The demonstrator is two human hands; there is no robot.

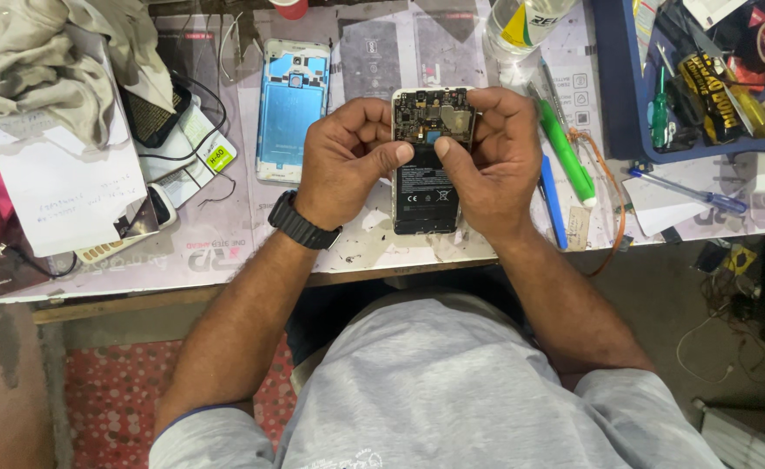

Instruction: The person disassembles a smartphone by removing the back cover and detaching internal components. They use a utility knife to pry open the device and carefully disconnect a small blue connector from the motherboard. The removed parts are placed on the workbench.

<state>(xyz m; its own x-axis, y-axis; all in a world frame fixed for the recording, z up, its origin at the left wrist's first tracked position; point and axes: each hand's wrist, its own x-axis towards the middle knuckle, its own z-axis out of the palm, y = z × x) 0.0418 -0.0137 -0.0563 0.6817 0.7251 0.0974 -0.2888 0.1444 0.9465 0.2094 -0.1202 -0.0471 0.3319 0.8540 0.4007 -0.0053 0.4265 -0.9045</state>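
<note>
An opened phone (424, 187) lies on the workbench with its circuit board and black battery exposed. My left hand (345, 156), with a black watch on the wrist, grips its left edge, thumb pressed onto the board area. My right hand (490, 161) grips the right edge, thumb meeting the left thumb near a small blue part on the board. The phone's removed back cover (291, 108), blue inside, rests to the left of my hands.
A grey cloth (44, 61) and papers (70, 182) sit at the left. A green-handled tool (565, 152), a blue tool (553, 201) and a blue pen (691, 193) lie right of the phone. A blue tray (630, 113) of tools stands at the back right, a clear bottle (526, 26) behind.
</note>
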